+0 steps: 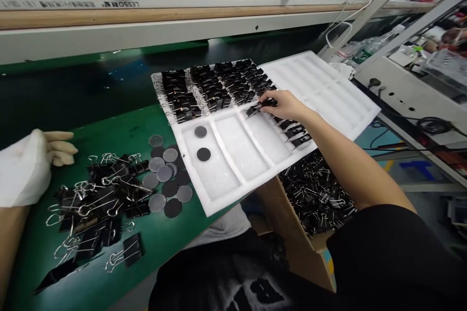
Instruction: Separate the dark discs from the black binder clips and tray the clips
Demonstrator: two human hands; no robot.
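My right hand [279, 104] is over the white foam tray [241, 187], its thumb and fingers pinched on a black binder clip [252, 111]. Rows of black clips [215, 85] fill the tray's far left part, and another column of clips [297, 133] lies under and beside my right wrist. Two dark discs [203, 154] sit in the near left compartment. My left hand [40, 163], in a pale glove, hovers at the left over the green table [120, 136], its fingers slightly bent with nothing visible between them. Loose clips [105, 194] and round discs [164, 173] lie between it and the tray.
A second white tray [321, 87] lies behind my right hand. A cardboard box [288, 223] full of clips stands below the tray's near edge. A white shelf edge [164, 29] runs across the back. At the right are a grey metal unit [412, 102] and cables [432, 125].
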